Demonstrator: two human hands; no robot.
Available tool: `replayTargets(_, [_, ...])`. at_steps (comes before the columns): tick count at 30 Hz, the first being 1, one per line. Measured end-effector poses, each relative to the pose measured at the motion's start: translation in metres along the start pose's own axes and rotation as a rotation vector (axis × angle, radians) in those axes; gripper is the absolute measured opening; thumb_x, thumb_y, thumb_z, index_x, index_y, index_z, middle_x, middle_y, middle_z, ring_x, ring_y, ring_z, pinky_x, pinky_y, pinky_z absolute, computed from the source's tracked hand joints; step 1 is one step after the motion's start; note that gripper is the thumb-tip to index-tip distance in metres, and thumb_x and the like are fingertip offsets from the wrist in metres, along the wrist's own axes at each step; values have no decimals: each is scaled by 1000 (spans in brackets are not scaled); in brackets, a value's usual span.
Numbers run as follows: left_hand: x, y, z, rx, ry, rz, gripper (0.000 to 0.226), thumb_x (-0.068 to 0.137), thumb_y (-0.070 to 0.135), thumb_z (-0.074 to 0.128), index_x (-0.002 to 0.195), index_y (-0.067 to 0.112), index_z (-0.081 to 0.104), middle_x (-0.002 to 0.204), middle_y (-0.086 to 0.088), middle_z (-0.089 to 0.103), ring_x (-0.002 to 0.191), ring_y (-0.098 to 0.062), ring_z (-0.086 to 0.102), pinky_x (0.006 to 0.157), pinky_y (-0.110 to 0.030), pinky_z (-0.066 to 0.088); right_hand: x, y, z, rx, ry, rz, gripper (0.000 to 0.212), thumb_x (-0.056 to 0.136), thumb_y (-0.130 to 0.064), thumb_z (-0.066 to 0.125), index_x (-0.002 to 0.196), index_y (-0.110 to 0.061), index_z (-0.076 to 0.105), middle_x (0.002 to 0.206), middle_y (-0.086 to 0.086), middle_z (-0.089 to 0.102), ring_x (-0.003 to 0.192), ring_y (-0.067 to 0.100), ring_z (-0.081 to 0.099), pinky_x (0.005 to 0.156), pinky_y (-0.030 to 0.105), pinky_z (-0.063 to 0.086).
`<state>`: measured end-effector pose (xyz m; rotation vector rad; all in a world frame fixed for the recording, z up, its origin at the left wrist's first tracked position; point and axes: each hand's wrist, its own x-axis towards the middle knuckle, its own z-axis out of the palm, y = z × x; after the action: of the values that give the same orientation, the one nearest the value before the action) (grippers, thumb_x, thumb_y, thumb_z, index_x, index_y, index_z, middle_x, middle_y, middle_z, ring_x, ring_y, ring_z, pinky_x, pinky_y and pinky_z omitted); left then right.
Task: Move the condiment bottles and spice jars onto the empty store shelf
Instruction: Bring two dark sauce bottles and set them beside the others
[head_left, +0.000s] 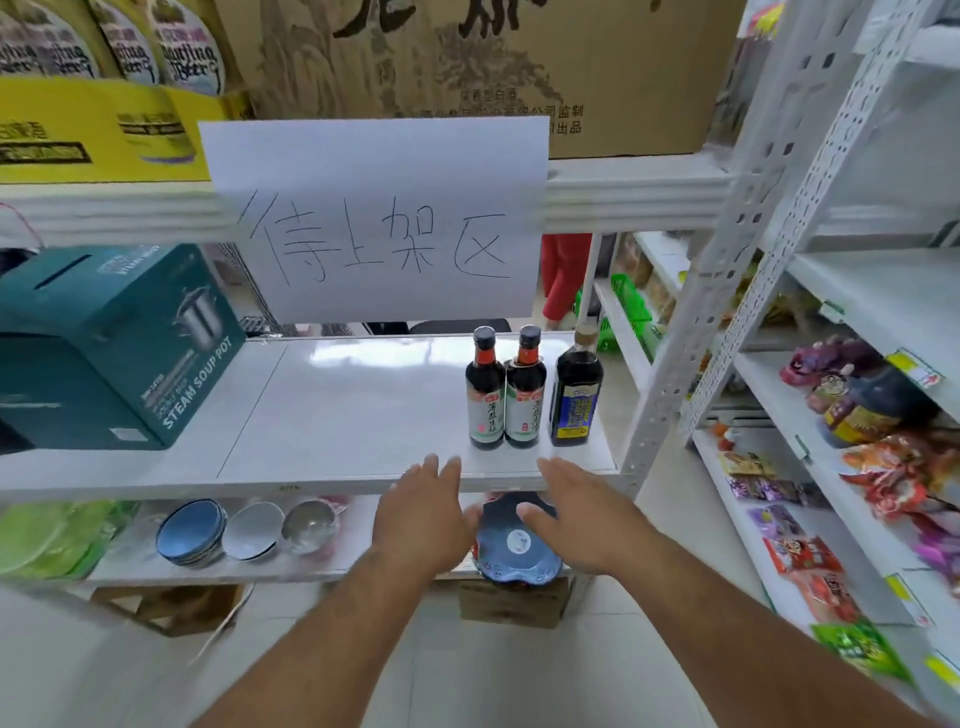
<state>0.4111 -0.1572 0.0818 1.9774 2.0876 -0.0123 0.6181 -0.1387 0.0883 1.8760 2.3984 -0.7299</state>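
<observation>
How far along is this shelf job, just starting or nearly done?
Hard to say. Three dark bottles stand on the white shelf under the paper sign. Both the left hand and right hand reach toward them, open, holding nothing. No spice jars visible.

Shelf (337, 405) open left of 3 bottles (524, 389); pot box (109, 348) far left.

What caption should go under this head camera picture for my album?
Two open hands, left and right, reach toward three dark sauce bottles standing on a white store shelf.
</observation>
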Motion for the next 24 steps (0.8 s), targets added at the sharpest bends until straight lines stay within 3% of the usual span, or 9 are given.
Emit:
replayTargets(7, [25,-18,0,-75,-33,26,72,102,57,43,162,26,19,169,-2,21,153,-25,26,118,-44,32,20,-11,2,85,51,69,72,100,-62,43,159,-25,23,166,-6,26,150,20,29,118,41,32])
replayTargets(13, [60,-8,4,-164,-2,15,69,100,54,49,159,27,26,160,3,37,143,-26,42,110,-45,40,54,10,9,232,90,117,76,100,-61,45,161,-27,18,170,-8,17,154,17,22,122,42,28])
replayTargets(17, [86,2,6,-328,38,3,72,99,54,56,159,31,24,163,9,35,147,-21,38,113,-42,39,84,24,14,477,154,152,76,98,-61,48,161,-30,19,168,-10,21,153,13,24,124,40,25])
replayTargets(20, [112,4,14,-476,63,-22,79,97,53,62,161,31,22,166,9,30,151,-18,32,117,-40,34,108,32,18,625,179,192,77,95,-65,49,159,-35,20,166,-10,27,150,14,30,121,43,31])
replayTargets(24, [143,4,30,-649,79,-53,90,91,54,70,162,34,18,167,7,30,151,-17,32,121,-46,35,135,39,27,768,192,182,83,88,-66,53,158,-38,20,165,-12,29,149,9,32,121,43,32])
